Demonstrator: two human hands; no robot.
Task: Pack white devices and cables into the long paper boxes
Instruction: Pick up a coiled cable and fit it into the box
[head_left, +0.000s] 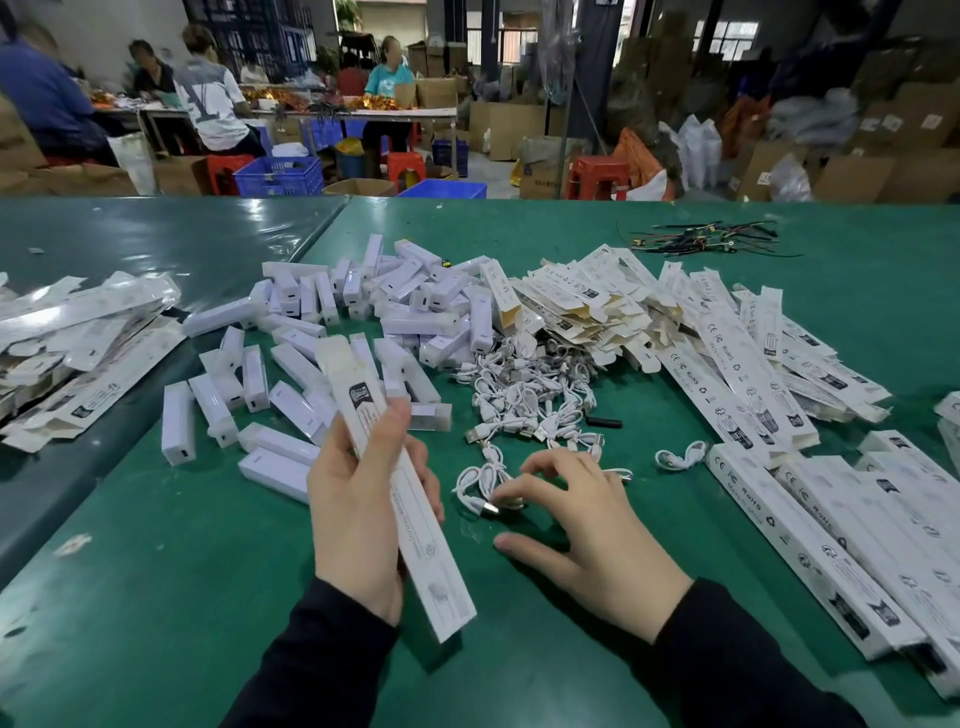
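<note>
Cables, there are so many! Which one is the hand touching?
The coiled cable lying nearest the person, apart from the heap. The right hand's fingertips touch its metal plug.

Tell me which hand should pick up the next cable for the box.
Right. The right hand already touches a coiled cable on the table, while the left hand grips the long box.
</note>
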